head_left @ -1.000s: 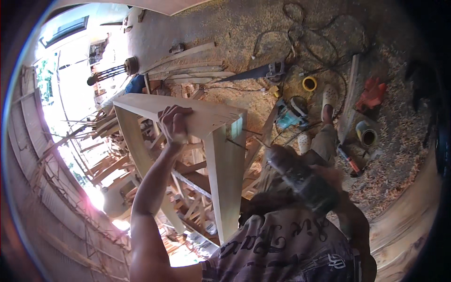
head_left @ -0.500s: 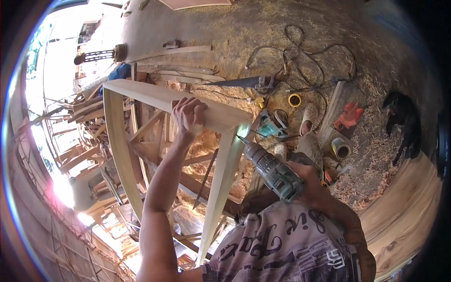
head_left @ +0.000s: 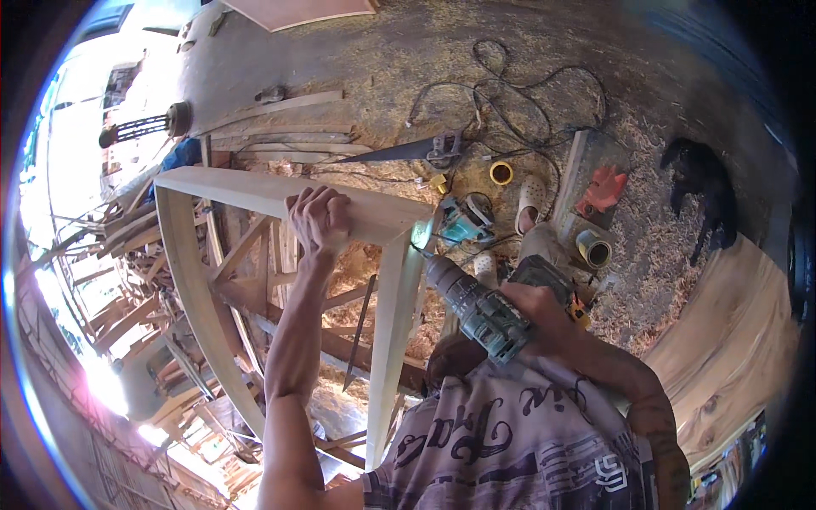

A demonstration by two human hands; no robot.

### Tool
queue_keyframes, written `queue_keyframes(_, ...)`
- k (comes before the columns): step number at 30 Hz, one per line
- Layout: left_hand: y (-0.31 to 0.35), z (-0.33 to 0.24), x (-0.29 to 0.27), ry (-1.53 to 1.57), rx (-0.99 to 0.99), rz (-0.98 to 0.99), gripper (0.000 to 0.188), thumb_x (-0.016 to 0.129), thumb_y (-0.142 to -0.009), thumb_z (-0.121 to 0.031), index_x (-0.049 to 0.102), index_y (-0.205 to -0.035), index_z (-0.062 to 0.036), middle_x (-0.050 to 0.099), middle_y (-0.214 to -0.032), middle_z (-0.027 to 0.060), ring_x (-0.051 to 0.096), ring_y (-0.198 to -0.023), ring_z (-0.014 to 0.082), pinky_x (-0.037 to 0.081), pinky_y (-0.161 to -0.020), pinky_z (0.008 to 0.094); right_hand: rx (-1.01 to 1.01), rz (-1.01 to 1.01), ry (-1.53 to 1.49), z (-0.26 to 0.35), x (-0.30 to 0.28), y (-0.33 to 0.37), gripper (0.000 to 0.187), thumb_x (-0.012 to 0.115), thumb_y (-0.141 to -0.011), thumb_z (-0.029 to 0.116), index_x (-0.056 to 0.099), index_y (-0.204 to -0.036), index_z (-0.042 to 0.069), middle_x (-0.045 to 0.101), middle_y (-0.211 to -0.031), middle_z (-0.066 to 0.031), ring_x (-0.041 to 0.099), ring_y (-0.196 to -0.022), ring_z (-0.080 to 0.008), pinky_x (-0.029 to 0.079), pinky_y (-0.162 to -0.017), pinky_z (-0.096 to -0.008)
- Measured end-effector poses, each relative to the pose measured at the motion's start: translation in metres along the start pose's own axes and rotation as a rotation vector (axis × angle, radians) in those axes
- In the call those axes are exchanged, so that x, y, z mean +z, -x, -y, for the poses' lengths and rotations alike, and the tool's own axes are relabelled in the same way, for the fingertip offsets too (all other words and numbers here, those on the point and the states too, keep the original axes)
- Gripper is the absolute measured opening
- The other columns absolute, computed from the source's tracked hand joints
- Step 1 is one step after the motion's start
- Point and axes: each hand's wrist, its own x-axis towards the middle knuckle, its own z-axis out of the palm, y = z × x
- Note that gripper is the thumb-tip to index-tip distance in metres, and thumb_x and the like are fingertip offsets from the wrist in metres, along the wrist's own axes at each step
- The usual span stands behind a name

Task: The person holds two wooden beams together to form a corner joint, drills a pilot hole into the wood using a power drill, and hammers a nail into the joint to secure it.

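Observation:
A pale wooden frame [head_left: 246, 194] with one curved side stands in front of me. My left hand [head_left: 319, 221] is closed over its top board, fingers bent across the upper face. A green and grey cordless drill [head_left: 480, 308] is in my right hand [head_left: 542, 313], which is wrapped round its grip. The thin bit points left and up at the frame's near right corner, where the drill's lamp throws a bright spot. Its tip is at or very near the wood; I cannot tell whether it has entered.
A handsaw [head_left: 399, 151], a teal power tool [head_left: 467, 219], a tape roll [head_left: 501, 173] and looping cords [head_left: 535, 89] lie on the shavings-strewn floor. To the right are orange gloves [head_left: 602, 189], an open can [head_left: 593, 248] and a black dog [head_left: 704, 191]. Scrap wood [head_left: 127, 238] is piled left.
My view has shifted, so the whole scene sits further left. The drill stays by the same corner, and both hands keep their holds.

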Motion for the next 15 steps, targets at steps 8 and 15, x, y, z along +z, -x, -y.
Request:
queue_keyframes(8, -0.002, -0.007, -0.01, 0.004, -0.001, 0.06, 0.024, 0.051, -0.078, -0.02, 0.069, -0.067, -0.0093, 0.069, -0.075, 0.006, 0.06, -0.074, 0.0267, 0.039, -0.081, 0.0395, -0.05, 0.004, -0.039, -0.017, 0.007, -0.007, 0.033, 0.075, -0.077, 0.021, 0.063, -0.1, 0.002, 0.068, -0.09, -0.0183, 0.069, -0.087, -0.0383, 0.057, -0.075, -0.0441)
queue_keyframes(15, 0.0, -0.007, -0.006, 0.061, -0.094, 0.045, 0.025, 0.05, -0.077, -0.018, 0.071, -0.07, -0.0062, 0.07, -0.075, 0.0083, 0.061, -0.074, 0.0272, 0.039, -0.082, 0.0392, -0.043, -0.004, -0.041, -0.022, 0.005, -0.014, 0.036, 0.073, -0.078, 0.026, 0.062, -0.102, 0.002, 0.067, -0.089, -0.018, 0.068, -0.087, -0.0396, 0.056, -0.075, -0.0459)
